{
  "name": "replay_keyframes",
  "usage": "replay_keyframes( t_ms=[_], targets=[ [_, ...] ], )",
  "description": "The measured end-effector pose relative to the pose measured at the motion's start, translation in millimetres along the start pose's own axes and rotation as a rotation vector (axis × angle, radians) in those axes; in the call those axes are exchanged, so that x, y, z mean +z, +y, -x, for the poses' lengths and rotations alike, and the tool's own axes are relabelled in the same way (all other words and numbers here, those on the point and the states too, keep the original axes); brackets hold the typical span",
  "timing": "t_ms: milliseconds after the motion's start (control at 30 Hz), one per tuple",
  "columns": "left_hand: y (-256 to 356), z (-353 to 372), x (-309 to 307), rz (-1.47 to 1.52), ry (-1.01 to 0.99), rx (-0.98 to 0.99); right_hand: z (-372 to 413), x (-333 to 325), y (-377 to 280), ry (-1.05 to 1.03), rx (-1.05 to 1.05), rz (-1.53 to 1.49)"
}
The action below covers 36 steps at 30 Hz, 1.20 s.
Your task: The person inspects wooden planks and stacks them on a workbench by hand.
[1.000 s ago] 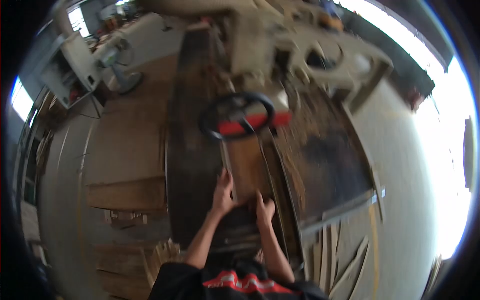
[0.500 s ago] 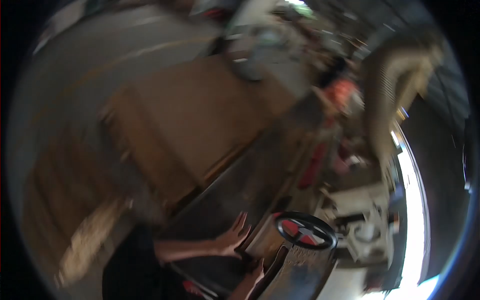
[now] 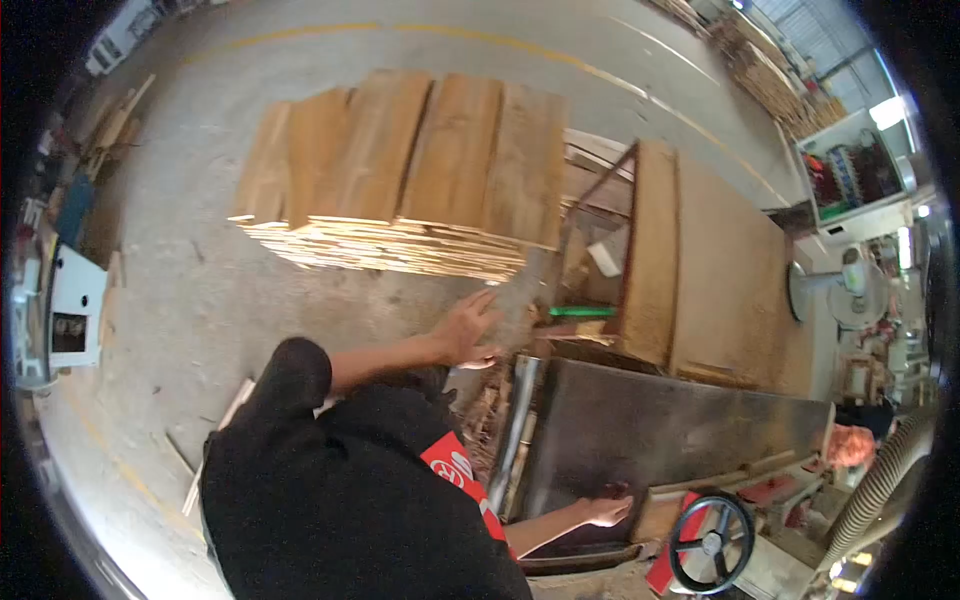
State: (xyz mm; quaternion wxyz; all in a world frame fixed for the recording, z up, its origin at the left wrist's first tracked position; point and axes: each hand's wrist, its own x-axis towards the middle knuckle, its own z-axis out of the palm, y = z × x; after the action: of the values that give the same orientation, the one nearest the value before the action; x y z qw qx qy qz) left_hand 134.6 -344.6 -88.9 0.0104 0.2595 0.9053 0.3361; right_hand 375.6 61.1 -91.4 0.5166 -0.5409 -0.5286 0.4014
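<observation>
My left hand (image 3: 466,328) reaches out over the floor just below a stack of wooden boards (image 3: 400,150), its fingers apart and holding nothing. The boards are light brown, laid side by side on top, with many thin layers showing at the near end. My right hand (image 3: 606,511) is over the near edge of a dark, flat machine table (image 3: 650,430), its fingers stretched out with nothing visible in them. Close to that hand is a black handwheel (image 3: 711,543) on the machine.
A wooden-topped bench (image 3: 720,270) stands beyond the machine table, with a fan (image 3: 855,290) past it. A ribbed hose (image 3: 885,485) rises at the right. Wood scraps (image 3: 490,415) lie beside the machine. A white cabinet (image 3: 80,305) stands far left.
The view has swung left and sharpened, bringing the board stack into clear sight. My left hand has moved from the machine table towards the stack; my right hand stays by the machine.
</observation>
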Motion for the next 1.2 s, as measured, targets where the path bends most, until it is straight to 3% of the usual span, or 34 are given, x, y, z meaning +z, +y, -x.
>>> replay_keyframes(
  t_ms=[100,167,233,267,300,367,400,433,500,567,667,733,767,867,900,967,1000,1033,1133,1167,1200],
  targets=[
    [-109,100,14,-0.047,-0.118,-0.24,91,42,-59,-0.159,0.08,-0.032],
    [-126,152,-23,0.007,-0.305,-0.634,136,60,-76,-0.292,0.056,0.037],
    [-172,199,-20,0.207,-0.324,-0.873,164,79,-59,-0.493,0.07,0.009],
    [-231,239,11,0.283,-0.251,-0.853,175,87,-51,-0.606,0.111,-0.035],
    [-273,273,36,0.353,-0.181,-0.843,184,88,-56,-0.661,-0.005,0.072],
    [-239,271,-15,0.835,0.182,-1.552,210,90,-62,-0.758,-0.229,0.27],
    [-240,270,-33,0.945,0.386,-1.591,219,92,-66,-0.84,-0.207,0.243],
    [-252,270,-41,1.052,0.589,-1.615,225,92,-72,-0.914,-0.187,0.217],
    [-317,274,-49,0.64,0.655,-1.544,233,93,-76,-1.075,-0.118,0.214],
    [-319,248,-102,0.244,0.697,-1.449,246,92,-66,-1.19,-0.101,0.302],
    [-377,206,-148,-0.175,1.045,-1.124,283,95,-63,-1.44,-0.223,0.539],
    [-410,171,-190,-0.128,1.053,-1.05,318,105,-53,-1.547,-0.373,0.884],
    [-458,166,-190,-0.029,1.05,-0.986,338,111,-39,-1.594,-0.244,0.716],
    [-541,137,-208,0.243,0.903,-1.121,440,141,-8,-1.6,0.21,0.311],
    [-541,125,-232,0.512,0.783,-1.236,479,153,-18,-1.541,0.397,0.284],
    [-540,97,-245,0.833,0.771,-1.245,552,180,-15,-1.589,0.814,0.091],
    [-539,81,-259,0.978,0.765,-1.235,581,193,-9,-1.611,0.923,0.074],
    [-518,71,-278,0.877,0.692,-1.298,604,203,-1,-1.622,1.042,0.052],
    [-519,49,-269,0.923,0.754,-1.288,656,238,14,-1.426,1.258,-0.16],
    [-542,46,-259,0.971,0.673,-1.149,670,248,6,-1.387,1.179,-0.197],
    [-543,38,-265,0.855,0.606,-1.148,683,255,-11,-1.348,1.183,-0.218]
  ],
)
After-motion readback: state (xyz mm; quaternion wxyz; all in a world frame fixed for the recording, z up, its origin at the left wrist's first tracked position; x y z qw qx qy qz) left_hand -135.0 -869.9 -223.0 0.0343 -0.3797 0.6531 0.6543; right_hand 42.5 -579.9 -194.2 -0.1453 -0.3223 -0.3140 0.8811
